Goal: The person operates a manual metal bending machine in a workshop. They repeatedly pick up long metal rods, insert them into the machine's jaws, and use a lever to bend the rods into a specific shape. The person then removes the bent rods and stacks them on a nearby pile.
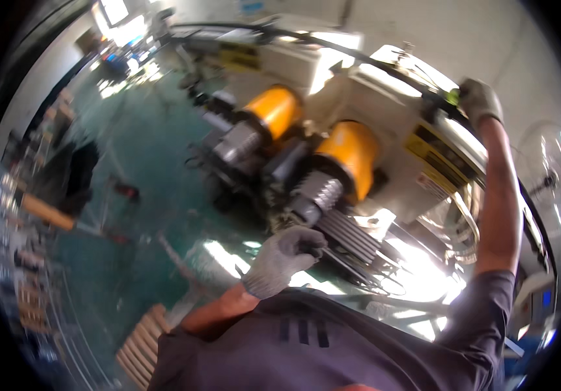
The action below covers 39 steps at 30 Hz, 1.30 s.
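Showing near right hand (480,101) — yellow label (438,154)

A ribbed silver motor (319,191) and its orange housing (353,154) stand just ahead of the left hand (285,259), blocking passage toward the machine's pale body (396,166). Only a narrow gap parts this housing from the second orange housing (274,109). Room opens leftward above the green floor (147,215), with a slatted wooden pallet (141,347) nearer the body. A dark rail (433,99) bars the way beside the right hand (481,102).
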Motion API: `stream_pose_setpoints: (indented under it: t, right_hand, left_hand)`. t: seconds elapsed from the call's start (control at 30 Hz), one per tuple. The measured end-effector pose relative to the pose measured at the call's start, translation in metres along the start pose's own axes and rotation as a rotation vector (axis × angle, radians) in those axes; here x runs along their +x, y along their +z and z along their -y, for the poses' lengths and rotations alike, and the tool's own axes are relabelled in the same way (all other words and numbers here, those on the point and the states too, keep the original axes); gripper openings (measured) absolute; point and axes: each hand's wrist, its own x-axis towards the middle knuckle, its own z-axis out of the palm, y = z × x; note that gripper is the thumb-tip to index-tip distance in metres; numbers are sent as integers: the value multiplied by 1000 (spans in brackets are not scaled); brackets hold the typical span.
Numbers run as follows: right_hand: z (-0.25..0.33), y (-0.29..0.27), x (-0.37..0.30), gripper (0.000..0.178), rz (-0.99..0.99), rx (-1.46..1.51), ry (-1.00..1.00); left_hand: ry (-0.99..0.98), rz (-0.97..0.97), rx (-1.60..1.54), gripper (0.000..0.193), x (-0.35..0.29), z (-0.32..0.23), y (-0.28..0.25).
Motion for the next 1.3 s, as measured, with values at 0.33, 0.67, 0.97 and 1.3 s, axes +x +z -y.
stream_pose_setpoints:
  t: [0.33, 0.67, 0.97, 1.3]
  right_hand:
    - [-119, 52, 3, 10, 409, 376, 389]
    - [357, 10, -125, 11, 44, 595, 256]
    - [679, 155, -133, 16, 491, 1072, 242]
    - [1008, 334, -62, 19, 791, 1187, -150]
  left_hand:
    - [1, -377, -177, 39, -105, 9, -143]
    - [43, -730, 72, 37, -222, -46, -362]
    - [120, -957, -114, 31, -298, -87, -510]
    - [42, -1293, 73, 32, -354, -164, -697]
